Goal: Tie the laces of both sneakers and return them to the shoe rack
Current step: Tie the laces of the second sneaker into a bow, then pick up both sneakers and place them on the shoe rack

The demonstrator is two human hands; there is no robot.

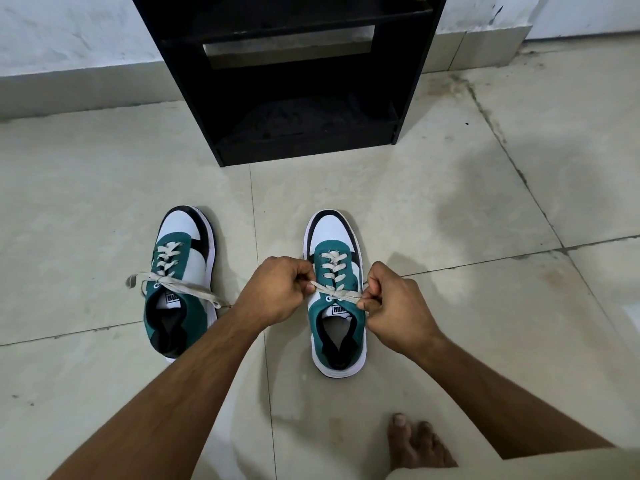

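Note:
Two teal, white and black sneakers stand on the tiled floor, toes pointing away from me. The left sneaker (183,271) has its off-white laces knotted in a bow with ends trailing to both sides. Over the right sneaker (336,292), my left hand (277,289) and my right hand (394,306) each pinch one end of its lace (332,291), pulled taut sideways across the tongue. The black shoe rack (294,140) stands against the wall beyond the sneakers, its lower shelf open toward me.
A bare foot (415,441) rests on the floor at the bottom right, beside a light trouser leg (519,469). Beige floor tiles (86,202) spread around the sneakers. A white wall with a low skirting runs behind the rack.

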